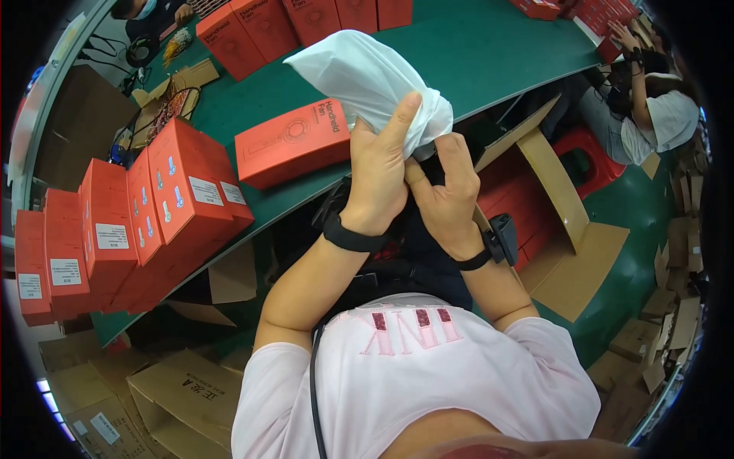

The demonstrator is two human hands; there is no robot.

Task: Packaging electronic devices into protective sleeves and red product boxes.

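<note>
A thin white bag (359, 73) is held up over the table's near edge, its one end spread to the upper left and its other end bunched together. My left hand (380, 164) is closed round its underside, with the thumb laid along the bunched part. At that bunched end, my right hand (446, 187) pinches the material between thumb and fingers. Whatever the bag contains is hidden. Just left of my left hand, a red handheld fan box (294, 145) lies flat on the green table (489, 57), partly behind the bag and hand.
Stacked red boxes (126, 222) stand at the table's left edge, and more red boxes (267, 30) line the far side. An opened carton (558, 191) holding red boxes is at right, near a red stool (585, 161). Other people sit far left and far right. Cartons (183, 398) lie below.
</note>
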